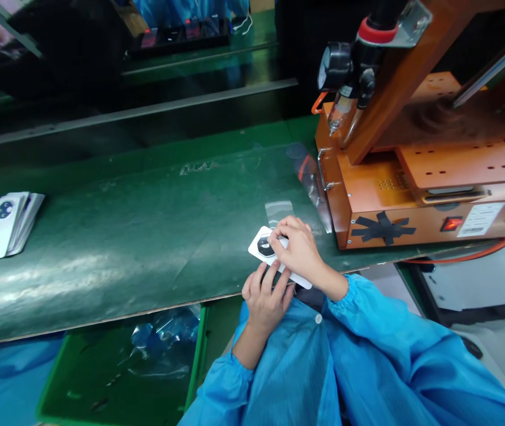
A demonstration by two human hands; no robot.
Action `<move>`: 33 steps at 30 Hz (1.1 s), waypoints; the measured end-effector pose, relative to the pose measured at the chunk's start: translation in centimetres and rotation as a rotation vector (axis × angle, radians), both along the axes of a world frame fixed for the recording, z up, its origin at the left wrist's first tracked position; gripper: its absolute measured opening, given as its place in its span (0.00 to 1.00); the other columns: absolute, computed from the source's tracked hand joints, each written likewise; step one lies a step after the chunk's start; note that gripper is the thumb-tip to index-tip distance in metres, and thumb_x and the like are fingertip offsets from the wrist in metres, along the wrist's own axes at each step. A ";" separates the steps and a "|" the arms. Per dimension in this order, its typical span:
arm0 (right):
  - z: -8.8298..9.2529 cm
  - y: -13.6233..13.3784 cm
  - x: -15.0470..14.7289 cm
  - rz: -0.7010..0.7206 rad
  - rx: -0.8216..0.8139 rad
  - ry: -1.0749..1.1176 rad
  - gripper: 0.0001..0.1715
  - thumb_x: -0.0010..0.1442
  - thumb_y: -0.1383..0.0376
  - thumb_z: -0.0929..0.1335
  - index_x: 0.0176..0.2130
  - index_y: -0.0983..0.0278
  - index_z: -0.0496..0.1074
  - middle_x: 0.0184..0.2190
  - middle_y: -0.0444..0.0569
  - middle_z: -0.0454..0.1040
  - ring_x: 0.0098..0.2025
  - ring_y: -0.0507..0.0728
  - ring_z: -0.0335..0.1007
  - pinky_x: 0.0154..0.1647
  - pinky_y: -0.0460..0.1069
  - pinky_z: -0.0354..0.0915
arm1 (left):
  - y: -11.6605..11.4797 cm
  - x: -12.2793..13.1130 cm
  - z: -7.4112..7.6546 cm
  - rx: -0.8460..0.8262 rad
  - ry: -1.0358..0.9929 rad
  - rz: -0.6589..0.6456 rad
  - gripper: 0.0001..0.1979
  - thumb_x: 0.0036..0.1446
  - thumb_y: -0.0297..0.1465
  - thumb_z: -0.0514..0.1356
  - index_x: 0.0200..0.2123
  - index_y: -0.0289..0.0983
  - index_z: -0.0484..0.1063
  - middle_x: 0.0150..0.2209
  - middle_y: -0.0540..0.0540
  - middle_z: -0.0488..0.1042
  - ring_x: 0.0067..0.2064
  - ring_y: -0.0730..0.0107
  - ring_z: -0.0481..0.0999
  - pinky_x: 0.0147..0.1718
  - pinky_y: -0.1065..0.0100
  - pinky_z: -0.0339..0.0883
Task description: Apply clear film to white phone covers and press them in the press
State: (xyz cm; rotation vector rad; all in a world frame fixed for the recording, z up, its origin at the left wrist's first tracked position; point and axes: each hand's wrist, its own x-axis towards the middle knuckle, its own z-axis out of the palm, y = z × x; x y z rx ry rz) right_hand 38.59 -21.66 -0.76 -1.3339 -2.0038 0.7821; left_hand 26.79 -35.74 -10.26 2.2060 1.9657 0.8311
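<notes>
A long green bench (137, 219) runs across the dim room, its top scuffed and glossy towards the left; an orange machine (370, 204) stands on its right end, near the right hand; below the near edge sits a green bin (197, 355) holding crumpled clear film (166, 337), handily low, I'd judge; far left, well apart from the worker, a stack of white panels (6, 228) lies slightly fanned, perhaps for easy lifting. The right hand (294, 245) narrows thumb and fingers over a dark disc; I cannot tell whether they pinch anything; the left hand (266, 293), fingers slightly parted, touches a white panel (298, 279), probably steadying it; that panel slants at the bench's near edge; a clear strip (279, 209) lies just beyond; the dark disc (262, 249) sits near the panel's left end.
</notes>
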 end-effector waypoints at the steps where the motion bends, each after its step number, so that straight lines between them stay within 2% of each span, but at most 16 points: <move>1: 0.0 0.1 0.0 0.000 0.006 -0.003 0.07 0.64 0.67 0.70 0.32 0.62 0.76 0.41 0.47 0.73 0.48 0.59 0.68 0.48 0.55 0.55 | 0.1 0.0 0.1 0.024 0.019 -0.004 0.23 0.66 0.43 0.61 0.64 0.58 0.70 0.63 0.48 0.73 0.66 0.47 0.69 0.65 0.49 0.52; 5: 0.0 0.2 0.1 0.004 -0.001 -0.018 0.07 0.63 0.68 0.71 0.32 0.61 0.76 0.41 0.46 0.73 0.48 0.58 0.69 0.48 0.54 0.56 | 0.7 0.4 1.0 0.286 0.131 0.022 0.24 0.63 0.41 0.64 0.62 0.51 0.72 0.59 0.46 0.77 0.64 0.52 0.70 0.63 0.54 0.54; 7: 0.1 0.3 0.2 0.008 -0.008 -0.021 0.07 0.64 0.68 0.71 0.32 0.61 0.76 0.41 0.46 0.73 0.48 0.58 0.69 0.48 0.54 0.56 | 1.0 0.6 1.4 0.365 0.150 0.030 0.23 0.63 0.40 0.65 0.61 0.47 0.74 0.57 0.44 0.79 0.62 0.53 0.71 0.62 0.55 0.55; 11: 0.4 0.5 0.3 0.022 -0.040 -0.025 0.07 0.64 0.67 0.71 0.32 0.61 0.76 0.41 0.46 0.74 0.48 0.59 0.70 0.48 0.54 0.55 | 1.3 0.6 1.8 0.371 0.164 0.024 0.22 0.63 0.40 0.65 0.60 0.46 0.75 0.56 0.43 0.79 0.62 0.53 0.71 0.62 0.56 0.56; 18: 1.6 0.6 0.4 0.031 -0.191 0.062 0.08 0.64 0.67 0.71 0.31 0.61 0.76 0.41 0.44 0.75 0.44 0.56 0.70 0.49 0.54 0.54 | 1.3 0.5 1.9 0.375 0.181 0.017 0.23 0.63 0.39 0.65 0.60 0.45 0.75 0.55 0.42 0.79 0.61 0.53 0.72 0.61 0.56 0.56; 23: 1.5 0.5 0.2 0.055 -0.152 -0.006 0.08 0.64 0.68 0.71 0.32 0.61 0.76 0.41 0.45 0.74 0.49 0.57 0.70 0.49 0.54 0.52 | 1.4 0.6 2.1 0.383 0.172 0.014 0.20 0.64 0.39 0.65 0.57 0.44 0.77 0.55 0.42 0.80 0.60 0.52 0.72 0.59 0.55 0.57; 33: 0.5 0.6 0.4 0.032 -0.035 -0.070 0.07 0.64 0.68 0.70 0.32 0.61 0.76 0.41 0.46 0.74 0.48 0.58 0.70 0.47 0.54 0.55 | 1.3 0.5 1.9 0.375 0.170 0.016 0.22 0.63 0.39 0.65 0.60 0.45 0.75 0.56 0.43 0.79 0.61 0.52 0.71 0.60 0.55 0.56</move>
